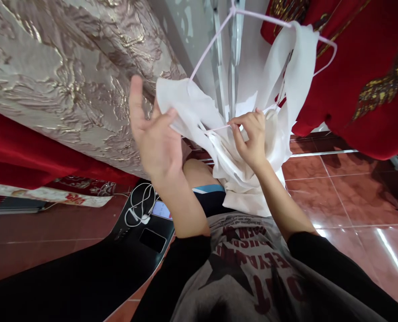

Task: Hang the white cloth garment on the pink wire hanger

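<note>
A white garment (301,67) hangs on a thin pale pink hanger (209,50), one side over each arm, its lower folds bunched over my lap. My right hand (251,134) is closed, thumb and forefinger pinching a thin pink rod that looks like the hanger's lower bar. At the garment's left shoulder, my left hand (160,138) is open and slightly blurred. Its forefinger points up and the thumb overlaps the cloth edge; whether they touch is unclear. Some of its other fingers are hidden.
Embossed beige-gold fabric (68,85) hangs at left, red embroidered cloth (363,89) at right. Metal poles (234,58) stand behind the hanger. A black seat (118,255) holds white earphones (140,214), a lit phone (161,209) and a dark phone (152,240). Red tiles (356,188) cover the floor.
</note>
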{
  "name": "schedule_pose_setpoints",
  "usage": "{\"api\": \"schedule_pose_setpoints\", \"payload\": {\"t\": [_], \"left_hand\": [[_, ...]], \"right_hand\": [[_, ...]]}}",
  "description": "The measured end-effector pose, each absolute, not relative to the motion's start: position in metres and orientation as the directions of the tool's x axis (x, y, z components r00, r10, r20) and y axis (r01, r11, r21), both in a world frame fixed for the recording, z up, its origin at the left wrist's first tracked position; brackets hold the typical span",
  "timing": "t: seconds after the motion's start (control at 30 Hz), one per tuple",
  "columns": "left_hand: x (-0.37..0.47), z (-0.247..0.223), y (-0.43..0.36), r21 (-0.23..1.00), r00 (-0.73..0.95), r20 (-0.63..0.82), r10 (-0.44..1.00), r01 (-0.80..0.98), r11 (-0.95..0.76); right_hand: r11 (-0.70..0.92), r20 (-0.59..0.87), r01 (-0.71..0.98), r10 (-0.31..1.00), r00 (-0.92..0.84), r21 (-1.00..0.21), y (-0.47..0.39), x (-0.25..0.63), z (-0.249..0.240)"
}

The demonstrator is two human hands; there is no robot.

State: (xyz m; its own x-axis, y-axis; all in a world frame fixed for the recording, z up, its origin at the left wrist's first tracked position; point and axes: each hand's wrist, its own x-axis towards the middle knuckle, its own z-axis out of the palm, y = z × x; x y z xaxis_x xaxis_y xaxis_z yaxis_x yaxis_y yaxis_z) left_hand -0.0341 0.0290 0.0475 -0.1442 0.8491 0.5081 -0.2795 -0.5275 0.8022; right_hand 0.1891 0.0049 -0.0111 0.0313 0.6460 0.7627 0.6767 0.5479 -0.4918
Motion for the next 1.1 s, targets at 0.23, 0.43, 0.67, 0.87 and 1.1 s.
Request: {"api": "schedule_pose_setpoints", "payload": {"t": [0.23,0.43,0.67,0.87,1.1], "left_hand": [[-0.115,-0.042,0.034,0.702,-0.286,0.476,0.832,-0.445,-0.555],[-0.076,-0.083,0.034,0.730,-0.365,0.373,0.853,-0.452,-0.512],[0.018,-0.020,0.007,0.770,-0.267,0.408,0.873,-0.413,-0.486],[0.033,-0.006,-0.001,0.735,-0.357,0.415,0.837,-0.411,-0.539],[0.026,-0.001,-0.001,0.767,-0.364,0.374,0.853,-0.396,-0.505]], "right_hand": [[0.556,0.758,0.648,0.650,0.051,-0.520,0.008,0.183,-0.016],[0.537,0.735,0.649,0.675,0.053,-0.540,0.011,0.176,-0.017],[0.533,0.723,0.644,0.689,0.048,-0.550,0.002,0.175,-0.010],[0.629,0.730,0.579,0.678,-0.084,-0.518,-0.011,0.182,0.015],[0.701,0.783,0.457,0.236,0.576,-0.548,-0.019,0.263,0.037]]}}
